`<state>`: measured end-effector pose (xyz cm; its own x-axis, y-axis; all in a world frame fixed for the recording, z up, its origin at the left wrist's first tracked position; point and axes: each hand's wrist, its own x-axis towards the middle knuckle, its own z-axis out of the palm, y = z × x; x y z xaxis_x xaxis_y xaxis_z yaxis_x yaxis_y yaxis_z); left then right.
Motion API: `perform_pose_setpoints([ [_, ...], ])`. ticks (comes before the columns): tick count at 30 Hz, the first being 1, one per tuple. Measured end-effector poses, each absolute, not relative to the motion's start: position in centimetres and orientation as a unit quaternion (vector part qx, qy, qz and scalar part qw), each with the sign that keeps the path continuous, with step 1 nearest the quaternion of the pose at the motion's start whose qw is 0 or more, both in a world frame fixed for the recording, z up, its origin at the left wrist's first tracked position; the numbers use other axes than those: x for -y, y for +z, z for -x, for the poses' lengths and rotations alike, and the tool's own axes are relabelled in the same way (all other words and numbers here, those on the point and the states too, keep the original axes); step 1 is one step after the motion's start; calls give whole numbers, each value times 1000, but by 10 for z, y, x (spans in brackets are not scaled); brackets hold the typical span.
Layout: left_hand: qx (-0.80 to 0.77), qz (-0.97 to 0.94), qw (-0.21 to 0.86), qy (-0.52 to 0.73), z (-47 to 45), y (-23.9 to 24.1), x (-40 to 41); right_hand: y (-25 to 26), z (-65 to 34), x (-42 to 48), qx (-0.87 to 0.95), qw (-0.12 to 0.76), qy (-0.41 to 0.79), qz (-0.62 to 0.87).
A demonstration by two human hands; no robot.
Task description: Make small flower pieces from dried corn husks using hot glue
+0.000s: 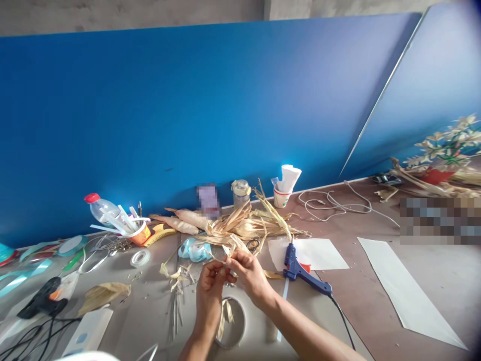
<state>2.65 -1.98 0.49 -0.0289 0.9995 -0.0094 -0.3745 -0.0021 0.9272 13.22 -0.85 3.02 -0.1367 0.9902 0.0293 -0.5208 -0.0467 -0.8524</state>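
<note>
My left hand (212, 279) and my right hand (251, 275) meet above the front of the table, fingers pinched together. Between their fingertips is a small piece of pale dried corn husk (226, 250); its lower part is hidden by the fingers. Just below them a round ring-shaped container (243, 321) holds a few husk scraps. To the right of my right hand lies a blue glue gun (306, 277) with a red trigger. Behind the hands rests a heap of dried corn husks (240, 223), with a light blue ribbon bundle (195, 249) at its front left.
At left stand a bottle with a red cap (106, 210) and an orange cup (140, 234) of tools; a tape roll (140, 257) lies nearby. A black glue gun (44, 299) and cables lie at front left. White paper (409, 293) lies at right. A blue partition (188, 110) borders the back.
</note>
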Motion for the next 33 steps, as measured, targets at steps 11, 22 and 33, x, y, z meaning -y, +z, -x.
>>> perform_pose_setpoints([
  [11,-460,-403,537,581,-11,-6,13,31,-143,10,556,492,537,401],
  [22,-358,-355,658,560,-17,13,14,35,-151,9,563,438,594,373],
  [33,-350,-279,674,588,-11,14,11,27,-137,16,475,458,667,347],
])
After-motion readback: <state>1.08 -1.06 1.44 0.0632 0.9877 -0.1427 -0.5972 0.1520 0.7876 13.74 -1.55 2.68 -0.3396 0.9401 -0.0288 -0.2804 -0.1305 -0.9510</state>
